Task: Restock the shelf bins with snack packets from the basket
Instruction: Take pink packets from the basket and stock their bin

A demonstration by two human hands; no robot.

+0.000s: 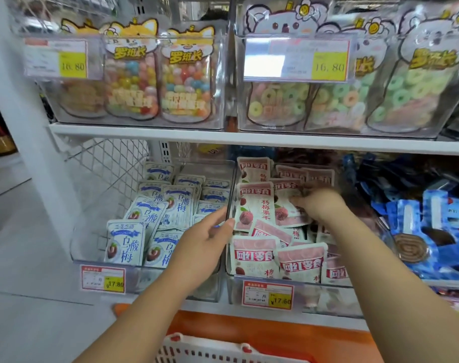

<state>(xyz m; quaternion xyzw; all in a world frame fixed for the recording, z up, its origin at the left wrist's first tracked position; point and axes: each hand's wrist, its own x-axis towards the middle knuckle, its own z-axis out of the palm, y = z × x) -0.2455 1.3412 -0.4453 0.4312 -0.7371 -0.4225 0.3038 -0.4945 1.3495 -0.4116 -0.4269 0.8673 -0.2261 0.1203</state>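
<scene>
Pink-packet bin (328, 297) looks near full, pink packets (253, 205) jumbled. Right hand (320, 205) inside it on packets, blurred, grip unclear. Left hand (205, 239) straight-fingered against its left wall. Basket (210, 347) below it, contents hidden, so remaining stock unknown.

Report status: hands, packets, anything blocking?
Left hand at clear plastic bin's rim. Right hand on pink snack packets inside it, fingers blurred. White plastic basket below. Nothing blocking.
</scene>
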